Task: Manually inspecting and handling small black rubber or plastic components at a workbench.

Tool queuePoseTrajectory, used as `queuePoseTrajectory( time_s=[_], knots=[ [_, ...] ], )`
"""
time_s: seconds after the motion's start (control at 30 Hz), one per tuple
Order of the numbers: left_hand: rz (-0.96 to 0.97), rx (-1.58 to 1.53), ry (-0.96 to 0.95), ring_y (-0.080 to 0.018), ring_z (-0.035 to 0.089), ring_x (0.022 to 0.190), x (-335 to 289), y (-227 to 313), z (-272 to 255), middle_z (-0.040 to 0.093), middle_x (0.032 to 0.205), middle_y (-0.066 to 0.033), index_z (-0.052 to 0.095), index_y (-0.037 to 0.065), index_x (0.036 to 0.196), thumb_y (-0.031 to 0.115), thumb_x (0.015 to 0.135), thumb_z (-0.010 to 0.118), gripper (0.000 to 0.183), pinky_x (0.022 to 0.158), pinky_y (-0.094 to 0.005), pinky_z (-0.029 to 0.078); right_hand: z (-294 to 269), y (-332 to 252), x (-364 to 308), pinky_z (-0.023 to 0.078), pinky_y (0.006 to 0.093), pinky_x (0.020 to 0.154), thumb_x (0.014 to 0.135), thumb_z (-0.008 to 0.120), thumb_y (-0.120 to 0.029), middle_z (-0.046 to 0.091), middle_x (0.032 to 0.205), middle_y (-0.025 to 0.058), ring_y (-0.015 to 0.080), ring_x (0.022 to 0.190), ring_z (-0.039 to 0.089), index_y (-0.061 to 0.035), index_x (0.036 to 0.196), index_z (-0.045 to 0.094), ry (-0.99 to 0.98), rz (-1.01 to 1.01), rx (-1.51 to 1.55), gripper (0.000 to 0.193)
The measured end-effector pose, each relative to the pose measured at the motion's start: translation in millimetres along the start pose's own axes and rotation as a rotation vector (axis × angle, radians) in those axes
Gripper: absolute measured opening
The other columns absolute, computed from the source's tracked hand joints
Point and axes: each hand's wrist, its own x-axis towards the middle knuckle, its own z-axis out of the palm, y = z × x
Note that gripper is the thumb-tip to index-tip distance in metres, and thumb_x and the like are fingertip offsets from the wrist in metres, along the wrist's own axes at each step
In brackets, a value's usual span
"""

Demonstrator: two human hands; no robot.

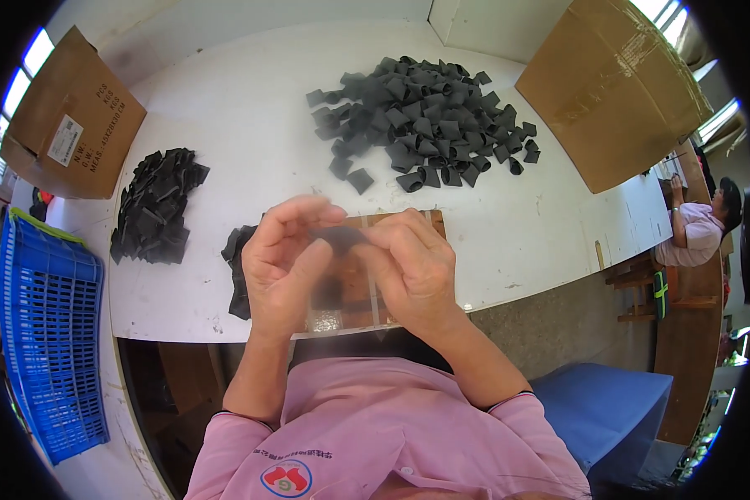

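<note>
Right hand (417, 260) pinching black piece (339, 238), apparently for steadiness; left hand (282, 262) curled, pinch unclear from blur. Dark pile (429, 125) ahead, likely for reach.

Gotta be a workshop, small-factory style. The white worktable (258, 137) has a huge heap of small dark tubes (429, 125) on it, plus a pile of flat black pieces (152, 212), so way more of the same stuff than any home would have lying around. Big cardboard cartons at left (75, 117) and right (612, 92), a blue plastic basket (54, 333) alongside, plain grey floor (550, 321). The worker's pink shirt (400, 400) has a chest emblem, and another person in pale pink (700, 229) is off to the right.
</note>
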Motion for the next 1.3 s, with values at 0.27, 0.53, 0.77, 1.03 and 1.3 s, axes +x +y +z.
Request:
queuePoseTrajectory(
  time_s=[0.27, 0.53, 0.77, 1.03, 1.3],
  knots=[
    [0.107, 0.304, -0.027, -0.0095, 0.050, 0.077, 5, -5, -4, 0.056, 0.084, -0.0047, 0.059, -0.002, 0.079, -0.009, 0.073, 0.055, 0.010, 0.071, -0.0206, 0.040, -3, -9, 6, 0.040, 0.0314, 0.047, 0.071, 0.062, -0.009, 0.045, 0.063, 0.0057, 0.0215, 0.059, 0.051, -0.0030, 0.070, 0.051, -0.066, -0.057, -0.224, 0.013],
    [0.151, 0.239, 0.253, -0.0076, 0.051, 0.078, -10, -11, 4, 0.057, 0.089, -0.0060, 0.050, -0.003, 0.100, -0.002, 0.081, 0.051, 0.019, 0.071, -0.0191, 0.041, -21, -9, 9, 0.038, 0.0237, 0.047, 0.079, 0.058, -0.009, 0.052, 0.061, 0.0036, 0.0112, 0.053, 0.049, -0.0016, 0.069, 0.052, -0.071, 0.242, 0.208, 0.014],
    [0.001, 0.369, 0.102, -0.0083, 0.054, 0.071, -58, -33, 24, 0.058, 0.082, -0.0045, 0.049, -0.002, 0.100, -0.007, 0.076, 0.055, 0.026, 0.063, -0.0204, 0.044, -17, -12, -42, 0.035, 0.0170, 0.046, 0.087, 0.051, -0.019, 0.050, 0.060, -0.0002, 0.0043, 0.051, 0.043, -0.0047, 0.067, 0.052, 0.029, 0.954, 0.948, 0.024],
    [-0.236, 0.324, 0.187, -0.0050, 0.053, 0.067, -59, -46, 18, 0.059, 0.075, -0.0024, 0.056, -0.002, 0.084, 0.001, 0.082, 0.056, 0.004, 0.063, -0.0181, 0.043, -16, -5, -70, 0.038, 0.0187, 0.051, 0.088, 0.048, -0.027, 0.055, 0.066, 0.0025, 0.0067, 0.057, 0.048, 0.0014, 0.078, 0.056, -0.030, 0.926, 0.568, 0.031],
    [-0.416, 0.418, -0.050, -0.0042, 0.050, 0.063, -77, -50, -5, 0.055, 0.071, -0.0002, 0.055, -0.001, 0.084, -0.002, 0.077, 0.058, 0.008, 0.057, -0.0175, 0.041, -24, 13, -81, 0.037, 0.0191, 0.048, 0.082, 0.056, -0.014, 0.054, 0.062, -0.0001, 0.0050, 0.054, 0.046, 0.0003, 0.074, 0.057, -0.304, 1.103, 0.669, 0.017]
  ],
)
